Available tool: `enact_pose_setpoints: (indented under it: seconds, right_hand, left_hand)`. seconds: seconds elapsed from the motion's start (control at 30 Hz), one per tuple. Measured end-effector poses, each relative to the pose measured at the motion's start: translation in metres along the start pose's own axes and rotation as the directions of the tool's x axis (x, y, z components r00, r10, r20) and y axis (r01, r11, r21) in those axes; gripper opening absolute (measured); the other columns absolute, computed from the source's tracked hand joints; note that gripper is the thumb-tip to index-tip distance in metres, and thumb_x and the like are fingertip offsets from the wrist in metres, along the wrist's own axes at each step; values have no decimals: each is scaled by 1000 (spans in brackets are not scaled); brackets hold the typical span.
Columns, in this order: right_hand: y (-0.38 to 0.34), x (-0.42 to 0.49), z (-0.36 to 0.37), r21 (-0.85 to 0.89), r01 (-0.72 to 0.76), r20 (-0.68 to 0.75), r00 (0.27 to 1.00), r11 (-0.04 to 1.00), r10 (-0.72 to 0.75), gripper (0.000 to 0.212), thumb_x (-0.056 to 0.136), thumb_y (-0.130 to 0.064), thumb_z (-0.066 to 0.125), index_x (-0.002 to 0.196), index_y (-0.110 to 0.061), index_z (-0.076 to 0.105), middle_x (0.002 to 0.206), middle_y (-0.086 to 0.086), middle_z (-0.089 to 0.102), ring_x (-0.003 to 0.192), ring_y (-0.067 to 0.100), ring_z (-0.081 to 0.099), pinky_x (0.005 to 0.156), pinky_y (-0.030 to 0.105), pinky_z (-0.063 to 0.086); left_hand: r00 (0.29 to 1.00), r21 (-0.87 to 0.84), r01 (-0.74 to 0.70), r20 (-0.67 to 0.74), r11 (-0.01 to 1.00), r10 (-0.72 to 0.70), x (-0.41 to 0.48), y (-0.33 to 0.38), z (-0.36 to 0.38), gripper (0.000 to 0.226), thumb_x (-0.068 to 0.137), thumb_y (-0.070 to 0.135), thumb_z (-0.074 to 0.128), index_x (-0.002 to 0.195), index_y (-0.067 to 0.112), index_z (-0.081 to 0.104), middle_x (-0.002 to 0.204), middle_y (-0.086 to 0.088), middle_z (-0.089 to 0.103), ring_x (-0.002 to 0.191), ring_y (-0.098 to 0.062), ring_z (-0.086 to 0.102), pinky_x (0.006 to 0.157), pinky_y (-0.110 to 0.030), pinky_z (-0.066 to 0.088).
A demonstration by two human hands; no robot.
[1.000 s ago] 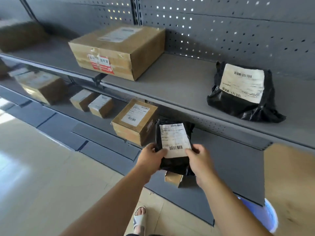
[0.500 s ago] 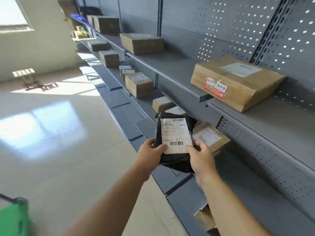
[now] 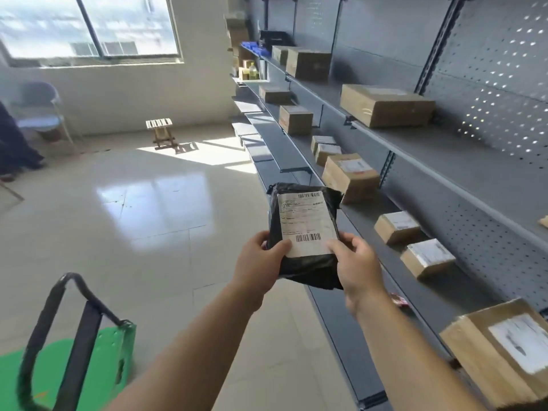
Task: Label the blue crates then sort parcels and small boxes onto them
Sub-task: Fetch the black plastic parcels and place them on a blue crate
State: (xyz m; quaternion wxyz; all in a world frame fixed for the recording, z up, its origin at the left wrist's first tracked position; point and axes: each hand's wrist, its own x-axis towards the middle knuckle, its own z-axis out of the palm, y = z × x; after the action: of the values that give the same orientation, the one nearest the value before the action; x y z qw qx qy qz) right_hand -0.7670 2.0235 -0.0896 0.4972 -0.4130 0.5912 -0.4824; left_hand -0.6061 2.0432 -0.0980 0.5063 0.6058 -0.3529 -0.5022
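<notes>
Black parcel (image 3: 305, 232) now clear of shelf (image 3: 444, 161) (label up); left hand (image 3: 261, 259), right hand (image 3: 358, 268) grip it; I judge sorting under way.

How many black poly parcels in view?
1. The black parcel is held by left hand and right hand, off the shelves. A far dark shelf item is unclear.
</notes>
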Motion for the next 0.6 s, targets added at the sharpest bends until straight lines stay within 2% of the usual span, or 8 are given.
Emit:
enact_pose_setpoints:
  seconds: [0.07,0.2,0.37,0.6]
  right_hand:
    - [-5,14,29,15,-11,33,999,1000,10,15,95,-17,61,107,-24,65,102,2,75,90,21,73,75,46,64]
    - [-12,53,81,7,-11,94,996,1000,10,12,96,-21,61,108,-23,63,103,2,73,93,22,72,66,34,62]
    - [-27,120,137,17,-10,181,983,1000,7,11,97,-18,61,106,-23,64,102,2,73,91,21,72,71,38,63]
    - [-65,246,206,29,20,305,952,999,-28,15,95,-20,62,109,-24,66,105,1,74,95,23,73,82,50,62]
  left_hand:
    - [1000,-12,-4,-31,1000,3,20,6,-22,26,91,25,68,117,23,66,108,0,77,95,-22,75,80,-37,62]
    - [997,-47,2,-78,999,-5,64,18,-52,28,93,23,66,120,19,64,109,-1,76,96,-22,75,73,-30,60]
    - [987,-67,-8,-163,998,-3,134,37,-74,25,95,19,64,120,18,64,109,-3,76,94,-21,75,63,-20,56]
    - [949,-70,-56,-315,996,32,256,81,-80,29,94,23,65,122,18,62,109,-2,75,92,-22,75,64,-24,57]
